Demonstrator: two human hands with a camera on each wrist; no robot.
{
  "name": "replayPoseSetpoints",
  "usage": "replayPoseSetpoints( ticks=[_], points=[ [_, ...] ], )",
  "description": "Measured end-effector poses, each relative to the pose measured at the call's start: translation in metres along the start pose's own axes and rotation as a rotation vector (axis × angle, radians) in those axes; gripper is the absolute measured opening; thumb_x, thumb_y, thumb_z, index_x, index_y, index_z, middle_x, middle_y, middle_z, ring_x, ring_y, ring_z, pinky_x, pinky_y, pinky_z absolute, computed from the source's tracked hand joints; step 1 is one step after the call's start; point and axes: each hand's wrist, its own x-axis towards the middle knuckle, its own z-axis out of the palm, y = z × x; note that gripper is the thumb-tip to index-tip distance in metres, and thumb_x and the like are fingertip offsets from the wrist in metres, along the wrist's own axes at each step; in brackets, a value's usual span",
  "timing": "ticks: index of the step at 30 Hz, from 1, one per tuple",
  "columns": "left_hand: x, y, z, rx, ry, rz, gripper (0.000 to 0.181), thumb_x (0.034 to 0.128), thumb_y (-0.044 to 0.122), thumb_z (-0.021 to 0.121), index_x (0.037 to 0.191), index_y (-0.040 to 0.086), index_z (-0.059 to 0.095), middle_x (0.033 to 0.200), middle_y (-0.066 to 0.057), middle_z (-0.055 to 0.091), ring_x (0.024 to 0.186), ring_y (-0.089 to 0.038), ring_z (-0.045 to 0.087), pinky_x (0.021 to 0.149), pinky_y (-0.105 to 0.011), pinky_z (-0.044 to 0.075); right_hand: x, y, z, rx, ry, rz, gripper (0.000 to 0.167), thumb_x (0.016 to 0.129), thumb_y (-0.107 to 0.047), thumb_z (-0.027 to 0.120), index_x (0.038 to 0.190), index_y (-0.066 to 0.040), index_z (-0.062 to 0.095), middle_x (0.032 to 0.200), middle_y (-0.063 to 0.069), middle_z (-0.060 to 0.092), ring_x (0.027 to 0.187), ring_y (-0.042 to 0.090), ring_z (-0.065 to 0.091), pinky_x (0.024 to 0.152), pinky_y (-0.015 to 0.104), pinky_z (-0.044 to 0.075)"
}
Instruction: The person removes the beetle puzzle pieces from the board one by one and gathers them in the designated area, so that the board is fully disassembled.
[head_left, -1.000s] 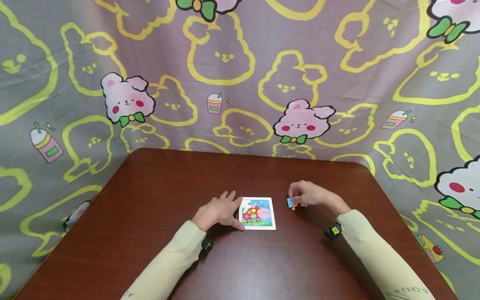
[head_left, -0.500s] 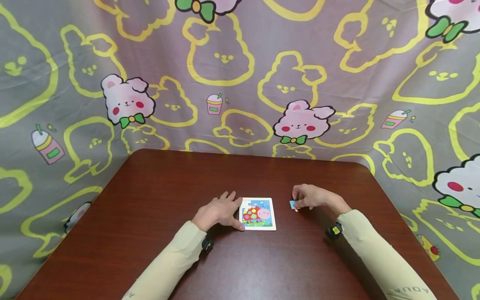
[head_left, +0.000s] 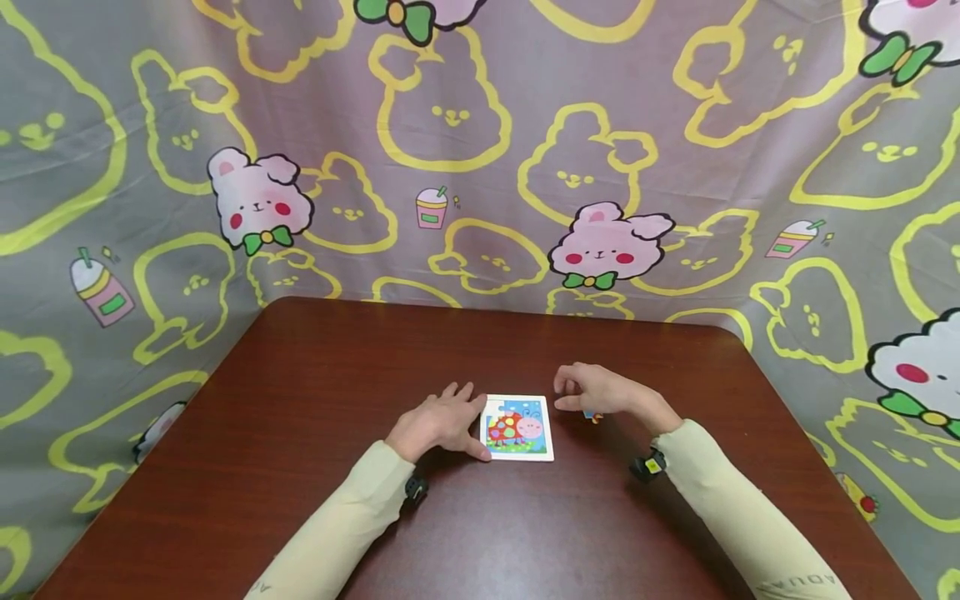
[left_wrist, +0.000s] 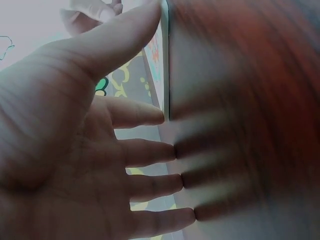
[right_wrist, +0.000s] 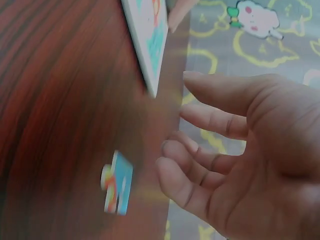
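Observation:
A square jigsaw puzzle (head_left: 516, 428) with a white frame and a red, spotted ladybug picture lies flat on the table. Its upper left corner shows bare white. My left hand (head_left: 441, 425) spreads its fingers at the frame's left edge, thumb and forefinger touching it; in the left wrist view the fingertips (left_wrist: 182, 181) rest on the tabletop. Just right of the puzzle hovers my right hand (head_left: 600, 389), fingers loosely bent and holding nothing. A loose blue and orange puzzle piece (right_wrist: 120, 185) lies on the table below it, partly covered by that hand in the head view.
The dark reddish-brown table (head_left: 360, 350) has rounded far corners. A grey curtain (head_left: 480, 192) printed with yellow outlines and rabbit faces hangs behind it and along both sides.
My right hand first drew slightly right with the puzzle piece, then let it go on the table and moved left toward the puzzle. My left hand has stayed in place.

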Motion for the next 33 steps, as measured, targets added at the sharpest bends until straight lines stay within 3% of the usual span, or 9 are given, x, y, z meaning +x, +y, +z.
replayPoseSetpoints(
  ticks=[12,24,33],
  points=[
    [0.001,0.001,-0.001,-0.008,-0.021,-0.017,0.099,0.0769,0.060,0.075,0.154,0.016,0.032,0.162,-0.015,0.025,0.150,-0.038,0.021,0.116,-0.058,0.026,0.023,-0.036,0.016,0.010,0.016,-0.095,0.023,0.088,-0.024,0.072,0.106,-0.011,0.065,0.089,-0.001,0.060,0.080,0.014,0.054,0.069,0.028,0.045],
    [-0.001,-0.001,-0.001,0.004,-0.017,-0.010,0.098,0.0775,0.060,0.074,0.154,0.015,0.033,0.162,-0.016,0.025,0.150,-0.040,0.021,0.115,-0.059,0.027,0.039,-0.040,0.040,0.044,-0.002,-0.025,0.032,0.086,-0.027,0.076,0.113,-0.013,0.064,0.094,0.001,0.063,0.083,0.014,0.057,0.072,0.030,0.048],
    [0.001,0.000,0.000,0.028,-0.016,-0.009,0.099,0.0773,0.062,0.073,0.155,0.015,0.032,0.162,-0.014,0.024,0.150,-0.038,0.022,0.115,-0.058,0.028,0.037,-0.046,0.047,-0.014,0.008,-0.003,0.035,0.086,-0.021,0.076,0.117,-0.009,0.065,0.101,0.005,0.061,0.087,0.016,0.056,0.078,0.032,0.051]
  ],
)
